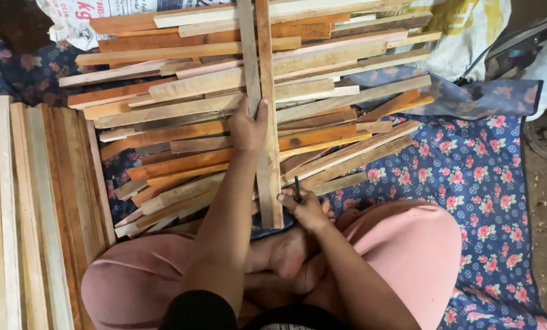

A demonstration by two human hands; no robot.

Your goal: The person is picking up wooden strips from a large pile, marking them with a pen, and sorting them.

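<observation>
The left hand (248, 128) lies on top of a long pale wooden slat (267, 122), its grip spread: the thumb presses the slat's face while the other fingers curl over its left edge and onto a second, greyer slat (246, 49) that runs alongside, touching it. Both slats point straight away from the person, crossing over the heap of wooden strips (224, 91) that lies sideways beneath them. The near end of the pale slat stops just beside the right hand (304, 205).

That right hand has its grip pressed together around a dark pencil (297, 189), pinched upright between thumb and fingers, with its tip at the right edge of the pale slat (whether it actually touches the wood cannot be told). The hand rests close to the person's bare foot (289, 253), which is tucked between knees in pink trousers (420, 244).

Well to the left of the left hand, a separate stack of lighter boards (29, 214) lies lengthwise, parallel to the held slat. To the right of the right hand a blue floral cloth (475, 177) covers the floor and runs under the heap. Beyond the far end of the slats, a white printed sack (78, 18) and a yellowish sack (463, 30) sit behind the wood.
</observation>
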